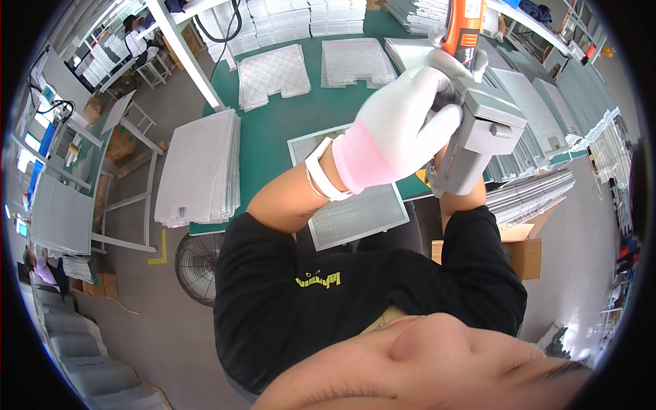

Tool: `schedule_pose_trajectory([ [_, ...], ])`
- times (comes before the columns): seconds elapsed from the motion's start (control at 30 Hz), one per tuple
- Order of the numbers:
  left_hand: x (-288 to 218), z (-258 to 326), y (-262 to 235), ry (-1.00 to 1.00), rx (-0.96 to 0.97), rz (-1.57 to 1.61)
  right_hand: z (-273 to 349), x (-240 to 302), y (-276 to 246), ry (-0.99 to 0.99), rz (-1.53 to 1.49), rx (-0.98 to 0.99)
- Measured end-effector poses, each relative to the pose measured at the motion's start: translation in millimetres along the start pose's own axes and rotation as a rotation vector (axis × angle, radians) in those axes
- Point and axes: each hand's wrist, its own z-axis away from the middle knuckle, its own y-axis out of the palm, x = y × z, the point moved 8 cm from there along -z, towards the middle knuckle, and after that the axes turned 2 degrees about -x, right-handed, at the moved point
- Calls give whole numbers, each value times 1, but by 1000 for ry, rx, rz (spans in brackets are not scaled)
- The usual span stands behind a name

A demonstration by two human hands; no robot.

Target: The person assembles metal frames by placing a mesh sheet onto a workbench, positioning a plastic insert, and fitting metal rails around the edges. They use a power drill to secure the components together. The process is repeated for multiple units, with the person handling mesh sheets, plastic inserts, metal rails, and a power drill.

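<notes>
My left hand point(410, 113), in a white glove with a pink cuff, is closed on the side of a hand-held power tool point(484, 140). The tool has an orange and black body at its far end and a blocky grey part towards me. Behind it rises my right forearm point(468, 199). Most of my right hand point(480, 65) is hidden by the tool, with white gloved fingertips showing around its middle. Beneath my left wrist, a framed grey mesh panel point(359, 217) lies across the near edge of the green table point(263, 147), partly covered by my arm.
A stack of pale sheets point(198, 164) stands at the table's left. Two notched mesh piles point(273, 74) lie further back, before white stacks point(307, 17). Long grey panels point(529, 102) crowd the right side. A floor fan point(197, 268) stands below the left edge, a cardboard box point(526, 260) at right.
</notes>
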Motion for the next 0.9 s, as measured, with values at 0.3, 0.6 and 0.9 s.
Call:
schedule_pose_trajectory([
  [0.3,-11,-3,0,120,75,-350,-9,-11,-26,250,-308,383],
  [0.6,-26,2,-6,539,-61,-311,-6,-15,-29,190,-221,365],
  [0.9,-3,24,4,565,-5,-221,10,-36,-36,248,-229,403],
])
